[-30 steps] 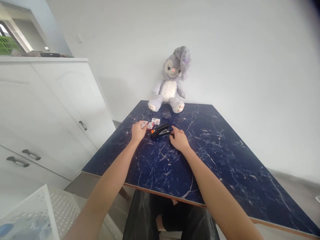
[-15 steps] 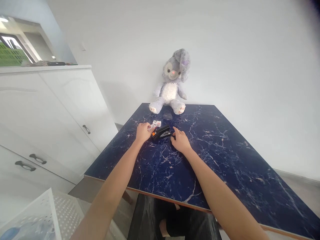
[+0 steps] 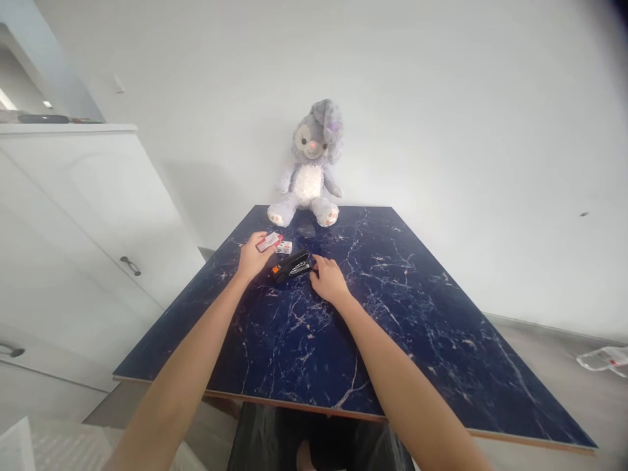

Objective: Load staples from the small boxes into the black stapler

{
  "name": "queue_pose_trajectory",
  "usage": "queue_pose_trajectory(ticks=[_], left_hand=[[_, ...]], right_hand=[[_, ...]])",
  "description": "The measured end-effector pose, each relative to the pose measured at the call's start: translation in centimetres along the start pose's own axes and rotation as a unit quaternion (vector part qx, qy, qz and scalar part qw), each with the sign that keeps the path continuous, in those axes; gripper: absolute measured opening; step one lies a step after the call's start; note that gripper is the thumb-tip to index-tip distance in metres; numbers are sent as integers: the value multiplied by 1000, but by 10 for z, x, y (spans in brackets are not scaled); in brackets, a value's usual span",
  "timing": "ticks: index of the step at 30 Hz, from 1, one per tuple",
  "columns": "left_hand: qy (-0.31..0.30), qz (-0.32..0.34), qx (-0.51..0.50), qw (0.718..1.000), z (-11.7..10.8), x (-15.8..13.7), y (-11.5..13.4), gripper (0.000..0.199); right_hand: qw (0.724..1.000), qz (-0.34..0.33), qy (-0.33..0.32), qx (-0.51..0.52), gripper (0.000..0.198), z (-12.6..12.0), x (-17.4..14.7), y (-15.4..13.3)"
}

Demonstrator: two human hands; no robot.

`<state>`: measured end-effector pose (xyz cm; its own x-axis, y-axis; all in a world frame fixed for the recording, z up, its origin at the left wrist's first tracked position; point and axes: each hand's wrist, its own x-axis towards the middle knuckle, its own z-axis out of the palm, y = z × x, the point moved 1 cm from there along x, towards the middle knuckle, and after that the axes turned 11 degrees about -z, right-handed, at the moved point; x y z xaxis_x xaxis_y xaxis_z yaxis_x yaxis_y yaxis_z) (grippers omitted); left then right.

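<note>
My left hand point(image 3: 253, 256) is closed on a small red-and-white box point(image 3: 269, 242), which tilts up above the table. Just behind it lies a small white box with dark and red print point(image 3: 284, 247), partly overlapped by the held one. A black stapler with an orange part point(image 3: 293, 265) rests between my hands, its orange end toward the left. My right hand point(image 3: 329, 279) lies on the table at the stapler's right end, fingers apart and holding nothing. Whether its fingertips touch the stapler I cannot tell.
A grey plush rabbit point(image 3: 309, 163) sits at the far edge of the dark blue marbled table point(image 3: 392, 314), against the wall. White cabinets point(image 3: 83, 216) stand on the left. A clear plastic item point(image 3: 603, 358) is on the floor at right.
The view has turned to the right. My left hand has moved slightly away from the stapler, and the red-and-white box now shows plainly in it. My right hand stays by the stapler.
</note>
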<state>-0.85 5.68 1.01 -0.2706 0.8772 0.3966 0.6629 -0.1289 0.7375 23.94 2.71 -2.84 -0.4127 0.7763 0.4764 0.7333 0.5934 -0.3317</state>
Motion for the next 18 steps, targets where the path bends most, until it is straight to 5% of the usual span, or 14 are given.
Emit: queue_pose_trajectory(ticks=[8,18], left_hand=[[-192,23,146,970,31,49,14,42],[-199,19,149,968,-9,5,-1,43]], right_hand=[[1000,-4,-11,-7,53,-5,-1,-4],[1000,-19,-14,-21,56,-2,-2,-5]])
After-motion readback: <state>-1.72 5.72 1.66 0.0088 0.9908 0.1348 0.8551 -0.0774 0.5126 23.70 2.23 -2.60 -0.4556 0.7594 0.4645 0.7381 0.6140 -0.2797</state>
